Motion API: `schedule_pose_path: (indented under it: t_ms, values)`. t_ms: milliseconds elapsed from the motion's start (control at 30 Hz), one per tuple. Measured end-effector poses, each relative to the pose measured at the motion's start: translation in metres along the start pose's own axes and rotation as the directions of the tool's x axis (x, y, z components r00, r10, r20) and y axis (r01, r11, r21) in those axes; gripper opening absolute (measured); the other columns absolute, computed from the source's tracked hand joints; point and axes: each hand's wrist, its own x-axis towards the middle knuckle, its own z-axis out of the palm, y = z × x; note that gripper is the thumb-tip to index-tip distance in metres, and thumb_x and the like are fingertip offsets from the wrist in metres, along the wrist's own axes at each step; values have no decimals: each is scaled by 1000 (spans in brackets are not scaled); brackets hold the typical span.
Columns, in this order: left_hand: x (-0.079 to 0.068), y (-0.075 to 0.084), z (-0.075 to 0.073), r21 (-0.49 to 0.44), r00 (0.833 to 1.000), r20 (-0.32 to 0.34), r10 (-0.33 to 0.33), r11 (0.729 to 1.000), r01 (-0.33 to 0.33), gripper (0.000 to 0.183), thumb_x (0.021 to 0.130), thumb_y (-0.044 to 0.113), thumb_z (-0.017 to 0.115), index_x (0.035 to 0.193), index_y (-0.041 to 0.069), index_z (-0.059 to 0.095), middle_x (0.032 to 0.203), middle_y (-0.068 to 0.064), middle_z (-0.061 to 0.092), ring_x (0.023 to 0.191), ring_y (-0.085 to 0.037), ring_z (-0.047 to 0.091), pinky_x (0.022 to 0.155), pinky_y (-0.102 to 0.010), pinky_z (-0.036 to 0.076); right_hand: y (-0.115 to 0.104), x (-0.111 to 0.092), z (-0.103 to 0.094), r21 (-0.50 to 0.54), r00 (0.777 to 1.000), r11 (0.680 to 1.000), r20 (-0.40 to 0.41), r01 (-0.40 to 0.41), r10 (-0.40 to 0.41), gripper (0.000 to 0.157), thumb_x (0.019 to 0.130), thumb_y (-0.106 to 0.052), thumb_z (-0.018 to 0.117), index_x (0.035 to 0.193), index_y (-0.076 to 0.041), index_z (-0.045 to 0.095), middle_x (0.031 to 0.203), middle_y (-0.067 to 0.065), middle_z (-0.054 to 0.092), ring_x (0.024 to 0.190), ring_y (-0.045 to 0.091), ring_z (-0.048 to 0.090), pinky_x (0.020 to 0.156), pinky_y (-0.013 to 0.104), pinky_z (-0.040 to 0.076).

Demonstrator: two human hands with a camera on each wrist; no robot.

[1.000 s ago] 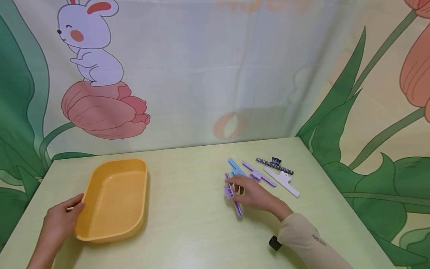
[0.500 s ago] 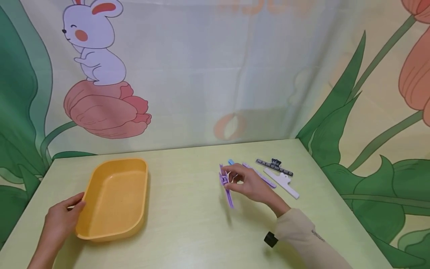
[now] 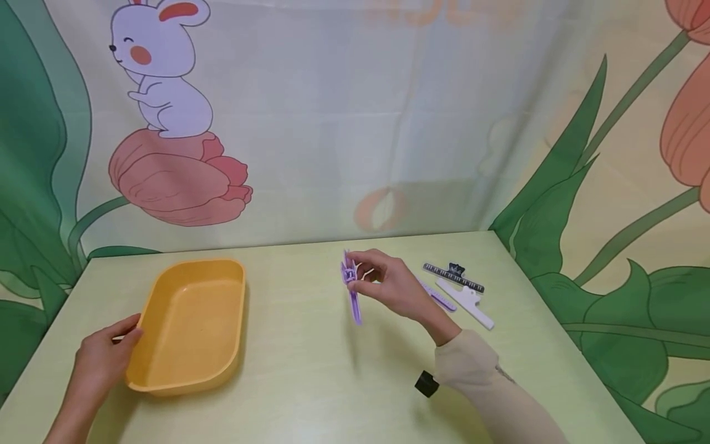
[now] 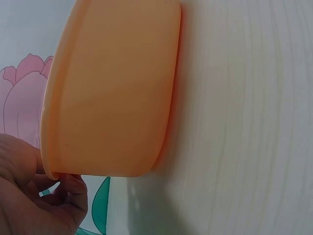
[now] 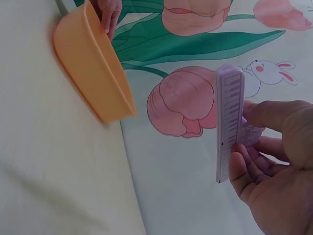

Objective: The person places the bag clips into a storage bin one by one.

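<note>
My right hand (image 3: 388, 287) pinches a purple long-jawed clip (image 3: 355, 305) between thumb and fingers, raised over the middle of the table with its shadow below. In the right wrist view the clip (image 5: 229, 122) stands upright and shows a piano-key pattern along its bar. At the left, my left hand (image 3: 102, 357) grips the near-left rim of a yellow rectangular basin (image 3: 191, 327), thumb over the edge. The left wrist view shows the fingers curled under that rim at the basin's corner, and the outer wall (image 4: 117, 88) close up. Nothing lies in the basin.
Right of my right hand lie a black piano-key clip (image 3: 453, 277), a white clip (image 3: 466, 299) and another purple clip (image 3: 440, 297), partly hidden by the hand. A printed cloth (image 3: 310, 123) hangs behind the table's back edge. A black block (image 3: 427, 383) sits at my right cuff.
My right hand has lifted the purple clip off the table and carried it left and toward the back. A blue clip seen earlier is now hidden behind the hand. The left hand stays on the basin.
</note>
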Motion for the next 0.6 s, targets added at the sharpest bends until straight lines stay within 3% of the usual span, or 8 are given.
schedule_pose_path:
  t_ms: [600]
  values:
    - [-4,3,-3,-12,1000,11,10,1000,-10,52,112,25,45,151,-8,42,145,-37,47,117,-47,57,60,-12,45,-24,40,31,81,999,996,-27,23,-20,47,92,-2,76,137,3,64,113,11,69,94,19,65,85,31,58]
